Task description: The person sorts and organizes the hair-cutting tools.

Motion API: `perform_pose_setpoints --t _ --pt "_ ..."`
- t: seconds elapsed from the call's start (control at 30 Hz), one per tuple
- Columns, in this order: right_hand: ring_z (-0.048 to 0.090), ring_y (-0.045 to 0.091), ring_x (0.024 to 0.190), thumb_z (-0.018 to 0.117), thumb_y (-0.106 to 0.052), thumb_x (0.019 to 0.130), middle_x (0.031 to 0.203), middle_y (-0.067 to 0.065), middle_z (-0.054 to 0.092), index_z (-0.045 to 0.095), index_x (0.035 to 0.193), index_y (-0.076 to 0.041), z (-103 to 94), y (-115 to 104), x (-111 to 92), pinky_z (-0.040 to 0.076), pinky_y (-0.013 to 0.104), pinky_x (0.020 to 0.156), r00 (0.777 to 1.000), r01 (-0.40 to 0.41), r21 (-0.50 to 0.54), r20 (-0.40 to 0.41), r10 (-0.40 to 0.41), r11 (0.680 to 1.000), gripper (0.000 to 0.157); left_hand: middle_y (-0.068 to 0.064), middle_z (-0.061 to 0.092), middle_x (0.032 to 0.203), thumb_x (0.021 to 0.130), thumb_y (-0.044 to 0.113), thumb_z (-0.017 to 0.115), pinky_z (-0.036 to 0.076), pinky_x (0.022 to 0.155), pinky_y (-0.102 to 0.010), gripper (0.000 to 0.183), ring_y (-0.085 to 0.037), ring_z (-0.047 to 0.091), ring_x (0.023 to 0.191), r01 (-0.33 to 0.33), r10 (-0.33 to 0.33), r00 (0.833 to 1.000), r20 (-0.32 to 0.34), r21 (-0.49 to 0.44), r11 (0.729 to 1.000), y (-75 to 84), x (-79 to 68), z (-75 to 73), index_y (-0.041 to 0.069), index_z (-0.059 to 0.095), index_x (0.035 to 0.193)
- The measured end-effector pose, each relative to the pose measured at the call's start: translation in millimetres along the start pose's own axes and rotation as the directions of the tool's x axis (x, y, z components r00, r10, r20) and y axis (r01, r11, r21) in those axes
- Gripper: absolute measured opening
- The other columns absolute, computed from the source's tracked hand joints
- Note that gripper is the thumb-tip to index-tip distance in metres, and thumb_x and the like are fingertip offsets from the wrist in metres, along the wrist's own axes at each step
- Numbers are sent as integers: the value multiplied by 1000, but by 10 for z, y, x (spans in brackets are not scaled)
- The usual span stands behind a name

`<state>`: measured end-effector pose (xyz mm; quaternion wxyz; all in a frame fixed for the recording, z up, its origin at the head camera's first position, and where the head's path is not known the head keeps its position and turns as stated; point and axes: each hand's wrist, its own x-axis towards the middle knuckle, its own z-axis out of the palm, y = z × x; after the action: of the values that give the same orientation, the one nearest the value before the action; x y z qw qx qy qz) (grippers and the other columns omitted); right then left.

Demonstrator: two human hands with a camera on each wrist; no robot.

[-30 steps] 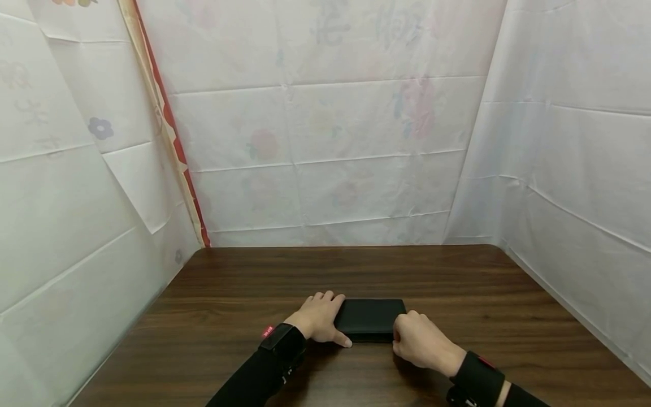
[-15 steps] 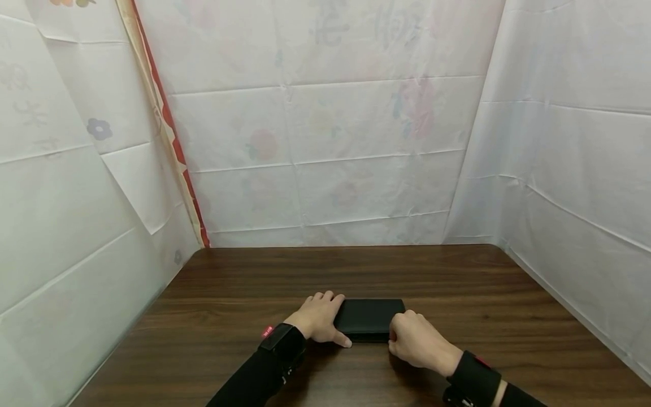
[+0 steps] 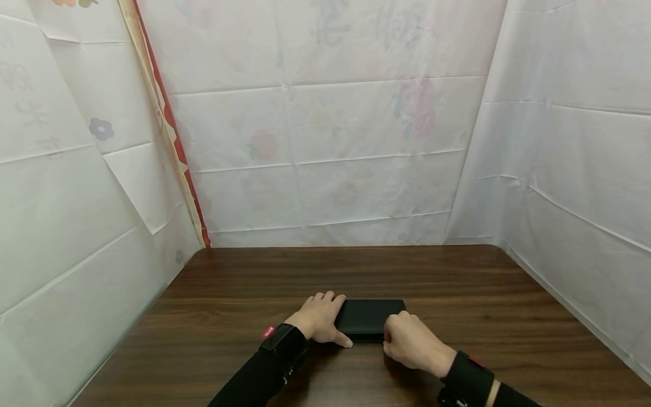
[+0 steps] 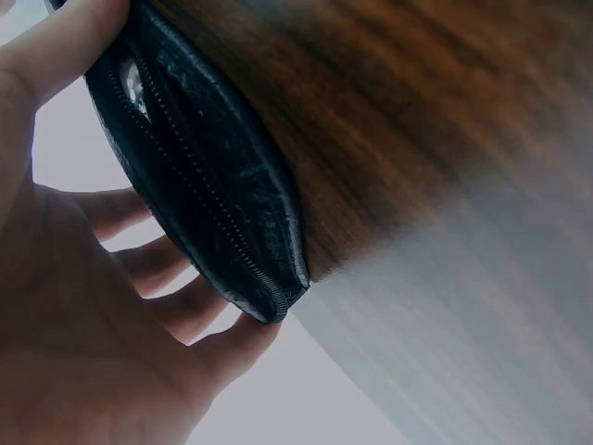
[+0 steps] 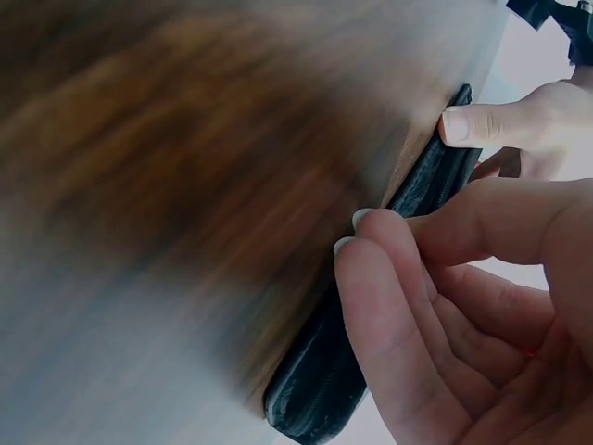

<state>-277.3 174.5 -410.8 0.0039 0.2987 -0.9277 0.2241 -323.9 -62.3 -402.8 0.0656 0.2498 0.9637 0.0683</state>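
A black, leather-look zip wallet (image 3: 370, 317) lies flat on the table in the head view. My left hand (image 3: 320, 317) holds its left end, thumb along the near edge and fingers spread over the far side. In the left wrist view, two rows of zip teeth (image 4: 215, 197) run apart along the wallet's edge, with a small shiny spot near the thumb. At the near edge, toward the right end, my right hand (image 3: 412, 342) pinches at the zip with thumb and curled fingers (image 5: 384, 315). The zipper pull itself is hidden between those fingertips.
The dark wood-grain table (image 3: 244, 282) extends around the wallet on every side. White printed sheets (image 3: 325, 130) hang behind it and along both sides. Black bands (image 3: 285, 345) with small devices sit on both wrists.
My right hand has slid a little to the left along the wallet's near edge. The left hand and the wallet have stayed in place.
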Motion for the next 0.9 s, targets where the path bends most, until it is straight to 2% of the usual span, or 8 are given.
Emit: perform_pose_setpoints --t 0.37,0.7,0.9 --pt "49 2 44 70 0 86 57 -12 54 72 69 -14 20 -28 36 42 22 44 1000 -2 13 6 2 1000 22 -13 48 147 79 62 80 36 112 -51 99 -35 46 135 8 -8 1000 8 6 1000 8 -1 -2 12 41 154" --pt "39 -3 40 69 1 83 49 -15 44 64 59 -17 52 -87 97 32 16 40 1000 22 -8 -19 -22 1000 31 -12 49 146 78 63 80 36 112 -50 99 -33 46 134 14 -14 1000 8 7 1000 -8 20 10 12 41 154" --pt "39 -4 40 68 1 83 50 -14 45 64 60 -16 65 -105 117 32 15 39 999 27 -9 -16 -28 1000 29 -12 50 145 78 64 80 37 111 -50 99 -33 47 133 12 -12 1000 5 8 1000 -5 14 12 12 42 154"
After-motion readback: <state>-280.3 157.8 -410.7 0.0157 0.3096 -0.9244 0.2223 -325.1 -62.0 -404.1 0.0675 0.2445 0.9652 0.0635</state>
